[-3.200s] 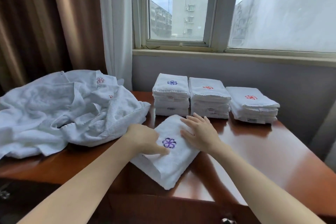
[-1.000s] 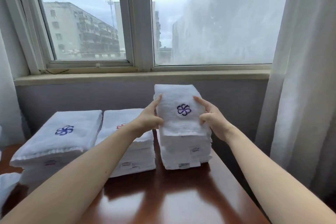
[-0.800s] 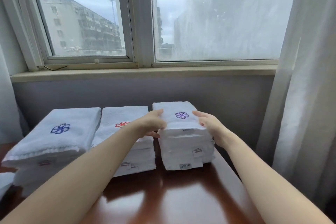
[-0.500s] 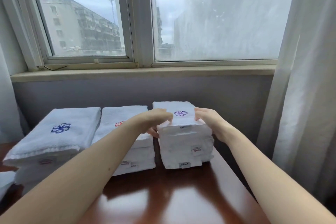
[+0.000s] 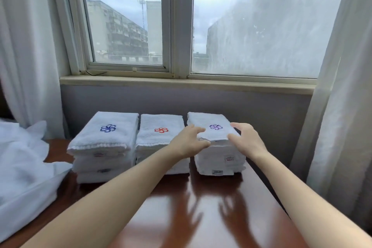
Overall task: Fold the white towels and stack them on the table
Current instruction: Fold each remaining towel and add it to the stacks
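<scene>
A folded white towel with a purple logo (image 5: 213,123) lies on top of the right stack (image 5: 220,160) on the brown table (image 5: 203,209). My left hand (image 5: 188,141) holds its near left corner, fingers on top and thumb at the front edge. My right hand (image 5: 245,139) holds the near right corner the same way. To the left stand a middle stack topped by a red-logo towel (image 5: 161,130) and a left stack topped by a blue-logo towel (image 5: 107,130).
A heap of unfolded white towels (image 5: 20,159) covers the table's left side. The three stacks stand against the grey wall under the window sill (image 5: 181,82). White curtains (image 5: 342,106) hang close on the right and on the left.
The purple-logo towel was lifted from in front of me, carried right and set down on the right stack. Over the last half second my hands slid toward its near corners.
</scene>
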Motion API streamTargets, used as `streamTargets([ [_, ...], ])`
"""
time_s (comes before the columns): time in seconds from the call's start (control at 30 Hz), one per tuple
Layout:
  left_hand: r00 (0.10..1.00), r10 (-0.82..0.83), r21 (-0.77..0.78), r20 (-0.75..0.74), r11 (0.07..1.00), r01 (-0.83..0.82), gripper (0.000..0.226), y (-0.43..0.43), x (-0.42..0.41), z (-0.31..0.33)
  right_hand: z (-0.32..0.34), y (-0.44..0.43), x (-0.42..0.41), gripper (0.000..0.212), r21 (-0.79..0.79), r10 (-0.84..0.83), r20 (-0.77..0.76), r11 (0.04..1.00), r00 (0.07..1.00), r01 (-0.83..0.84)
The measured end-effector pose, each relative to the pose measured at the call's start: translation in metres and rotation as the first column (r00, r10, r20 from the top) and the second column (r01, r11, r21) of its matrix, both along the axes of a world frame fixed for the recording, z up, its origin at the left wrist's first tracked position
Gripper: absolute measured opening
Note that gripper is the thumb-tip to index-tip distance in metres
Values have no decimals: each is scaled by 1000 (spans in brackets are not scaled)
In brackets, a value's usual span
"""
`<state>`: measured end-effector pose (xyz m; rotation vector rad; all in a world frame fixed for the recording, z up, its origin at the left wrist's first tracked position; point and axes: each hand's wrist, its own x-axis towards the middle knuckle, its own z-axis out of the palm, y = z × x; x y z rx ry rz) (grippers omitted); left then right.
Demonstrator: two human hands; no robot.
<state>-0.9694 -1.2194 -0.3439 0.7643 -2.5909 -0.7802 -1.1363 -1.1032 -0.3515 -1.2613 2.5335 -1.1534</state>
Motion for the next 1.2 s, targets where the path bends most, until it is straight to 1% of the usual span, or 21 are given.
streamTargets([
  [0.03,999,-12,1,-40,1000,12,60,4,15,1,4,2,10,50,-46,30,-59,998,998,-33],
  [0.1,995,-1,-7,-99,1000,0,58,10,51,-1,12,4,38,51,-90,144,-163,983,976,-160],
  [0.17,991,51,-61,-124,996,-59,55,14,93,-4,17,3,71,48,-68,298,-221,945,929,-319],
  [0.23,984,121,-109,-134,985,-136,52,16,141,-10,19,-1,106,46,-22,439,-237,889,867,-457],
  [0.3,972,199,-140,-125,966,-216,48,17,188,-19,17,-7,141,47,45,542,-277,833,794,-552],
  [0.37,958,267,-146,-105,949,-281,45,18,233,-28,12,-16,178,48,125,609,-337,785,718,-607],
  [0.5,910,412,-179,-38,893,-412,44,12,311,-40,1,-39,250,49,216,711,-361,693,603,-688],
  [0.6,866,500,-217,6,846,-487,43,6,359,-46,-5,-58,298,48,258,768,-366,626,525,-736],
  [0.67,827,560,-253,55,808,-531,45,3,388,-51,-13,-73,327,51,287,804,-341,582,487,-761],
  [0.77,761,634,-325,136,754,-570,61,-5,421,-64,-30,-95,364,58,341,829,-303,555,470,-759],
  [0.83,742,643,-366,191,748,-554,70,-10,431,-75,-41,-109,384,66,379,837,-298,545,459,-748],
  [0.87,738,642,-399,211,745,-535,70,-11,433,-80,-47,-116,391,70,403,839,-302,543,453,-737],
  [0.93,734,648,-483,204,718,-500,62,-12,433,-89,-58,-129,399,76,455,834,-328,551,443,-700],
  [1.0,734,660,-547,161,678,-490,46,-13,434,-96,-68,-140,401,77,483,815,-361,579,453,-656],
  [1.03,735,661,-566,151,668,-484,37,-14,435,-98,-73,-144,400,73,484,802,-375,597,465,-640],
  [1.1,751,644,-570,142,674,-470,24,-18,438,-102,-81,-147,396,57,470,781,-411,623,470,-625],
  [1.2,798,585,-526,144,728,-439,25,-20,445,-108,-92,-143,390,25,435,781,-416,621,466,-652],
])
